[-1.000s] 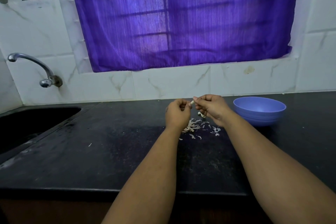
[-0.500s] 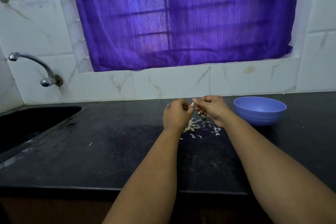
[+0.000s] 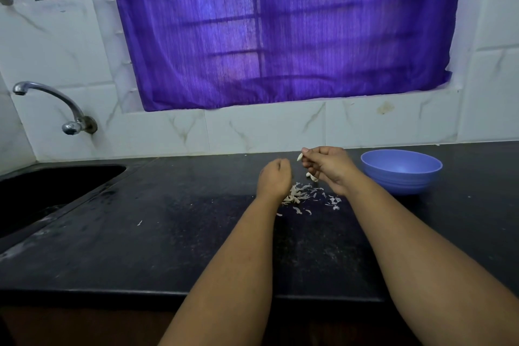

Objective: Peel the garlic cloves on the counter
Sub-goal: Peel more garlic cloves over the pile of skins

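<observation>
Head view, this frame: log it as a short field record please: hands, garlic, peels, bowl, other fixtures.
right hand: pinches a garlic clove at its fingertips, raised above the counter
left hand: fingers curled, apart from the clove; whether it holds anything cannot be told
peels: loose pile on the counter below the hands
other cloves: pale pieces under the right hand, partly hidden
bowl: blue, right of the hands, contents not visible
sink: far left, tap above
</observation>
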{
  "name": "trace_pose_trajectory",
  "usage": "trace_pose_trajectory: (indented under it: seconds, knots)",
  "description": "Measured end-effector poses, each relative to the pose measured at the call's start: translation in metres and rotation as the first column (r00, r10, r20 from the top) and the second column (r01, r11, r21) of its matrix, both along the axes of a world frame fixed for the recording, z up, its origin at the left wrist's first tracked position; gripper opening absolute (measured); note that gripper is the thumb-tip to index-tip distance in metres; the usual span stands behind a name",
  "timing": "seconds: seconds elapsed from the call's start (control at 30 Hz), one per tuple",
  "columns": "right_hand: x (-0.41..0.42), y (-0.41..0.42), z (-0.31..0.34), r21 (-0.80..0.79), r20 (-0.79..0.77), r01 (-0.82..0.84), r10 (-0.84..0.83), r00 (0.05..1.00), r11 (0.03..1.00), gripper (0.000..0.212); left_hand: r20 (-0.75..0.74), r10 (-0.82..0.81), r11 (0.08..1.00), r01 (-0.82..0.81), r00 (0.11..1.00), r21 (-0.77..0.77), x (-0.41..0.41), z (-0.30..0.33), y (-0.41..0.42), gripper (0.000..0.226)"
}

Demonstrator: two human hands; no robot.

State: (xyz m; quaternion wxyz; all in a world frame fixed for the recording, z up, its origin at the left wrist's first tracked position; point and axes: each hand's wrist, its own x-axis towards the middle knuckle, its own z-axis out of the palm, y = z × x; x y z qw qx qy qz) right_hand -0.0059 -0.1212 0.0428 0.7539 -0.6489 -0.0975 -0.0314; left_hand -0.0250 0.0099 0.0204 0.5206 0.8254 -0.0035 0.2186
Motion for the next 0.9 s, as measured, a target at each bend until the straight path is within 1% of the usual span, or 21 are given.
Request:
trace_pose_trajectory:
  seconds: [0.07,0.13,0.17,0.23,0.27,0.33,0.4,0.43,0.5,0.57,0.73,0.83,0.9]
  knots:
    - [0.0007,-0.0005,0.0001,-0.005,0.0,0.004,-0.004,1.0,1.0,0.015,-0.02,0.006,0.996,-0.004,1.0,0.088,0.001,-0.0011,0.001,0.037]
    - [0.0022,-0.0009,-0.0002,-0.013,-0.004,0.015,-0.015,1.0,1.0,0.015,-0.033,0.022,0.991,-0.018,0.999,0.131,0.0043,-0.0039,0.0029,0.04]
    - [0.003,-0.0009,-0.0005,-0.018,-0.006,0.023,-0.023,1.0,1.0,0.016,-0.046,0.031,0.987,-0.023,0.998,0.159,0.005,-0.005,0.0035,0.036]
    - [0.0042,-0.001,-0.0013,-0.036,-0.005,0.044,-0.045,0.999,0.998,0.018,-0.081,0.013,0.982,0.002,0.997,0.189,0.0052,-0.0059,0.0038,0.012]
    - [0.0043,-0.0011,-0.0017,-0.048,0.001,0.054,-0.054,0.999,0.997,0.019,-0.096,-0.013,0.984,0.03,0.995,0.174,0.0046,-0.0061,0.0039,0.014]
    - [0.0035,-0.001,-0.0022,-0.072,0.016,0.068,-0.067,0.998,0.995,0.02,-0.083,-0.051,0.989,0.062,0.995,0.135,0.0036,-0.006,0.0029,0.034]
    - [0.002,-0.0006,-0.0025,-0.096,0.03,0.07,-0.067,0.997,0.993,0.02,0.02,-0.06,0.995,0.058,0.998,0.086,0.0021,-0.0044,0.0008,0.038]
    - [0.0014,-0.0005,-0.0028,-0.107,0.037,0.069,-0.066,0.997,0.992,0.02,0.074,-0.063,0.997,0.059,0.995,0.046,0.0024,-0.0038,0.0,0.036]
    - [0.0016,-0.0002,-0.0038,-0.136,0.049,0.073,-0.067,0.997,0.988,0.02,0.145,-0.063,0.998,0.065,0.987,-0.008,0.0028,-0.0029,-0.0008,0.024]
    - [0.0017,-0.0002,-0.0043,-0.179,0.058,0.078,-0.069,0.996,0.981,0.019,0.18,-0.045,0.999,0.047,0.983,-0.006,0.0044,-0.003,0.0002,0.013]
    - [0.0023,0.003,-0.0044,-0.26,0.081,0.059,-0.039,0.996,0.964,0.02,0.161,-0.039,0.999,0.042,0.986,-0.02,0.0068,-0.0037,0.0009,0.01]
    - [0.0047,0.004,-0.0057,-0.258,0.093,0.072,-0.049,0.994,0.963,0.024,0.147,-0.02,1.0,0.022,0.989,-0.011,0.0102,-0.0051,0.001,0.01]
    - [0.0051,0.0037,-0.0057,-0.258,0.112,0.064,-0.036,0.993,0.964,0.019,0.15,-0.025,0.999,0.029,0.988,-0.02,0.0101,-0.0049,0.0005,0.012]
